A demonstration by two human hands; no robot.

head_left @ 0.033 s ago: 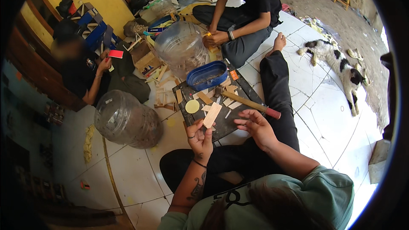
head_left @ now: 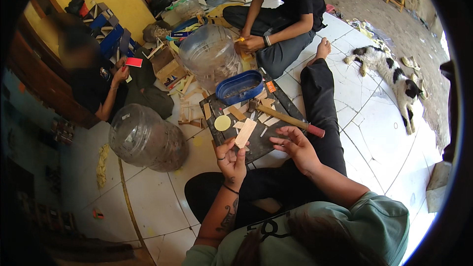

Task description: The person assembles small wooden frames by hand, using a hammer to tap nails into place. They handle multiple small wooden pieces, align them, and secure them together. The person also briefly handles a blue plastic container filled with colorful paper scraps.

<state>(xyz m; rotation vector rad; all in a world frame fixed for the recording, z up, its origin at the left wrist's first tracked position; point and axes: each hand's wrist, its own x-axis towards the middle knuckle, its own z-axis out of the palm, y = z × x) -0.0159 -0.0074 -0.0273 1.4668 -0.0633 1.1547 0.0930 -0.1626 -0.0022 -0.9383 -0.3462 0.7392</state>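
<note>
Wood piece (head_left: 246,134), pale and flat, is held in the left hand (head_left: 231,162), over the near part of a low black table (head_left: 266,144). The left fingers (head_left: 221,149) and thumb are clamped on its lower end, probably so that most of its face stays uncovered and turned up to view. It tilts rather than lying level. The right hand (head_left: 301,152) hovers just beside it to the right, its fingers spread apart with nothing visible between them; that seems to leave them free.

A hammer (head_left: 283,117) lies with its head among small wood scraps (head_left: 237,113) and its red-ended handle slanting toward the right leg (head_left: 322,101), an angle that appears to suit the right hand. The blue tub (head_left: 241,95) stands at the far side, perhaps to keep the near surface open for handwork, while a yellow disc (head_left: 222,123) lies to the left. The outstretched leg runs along the right side, seemingly so the table can sit close.
</note>
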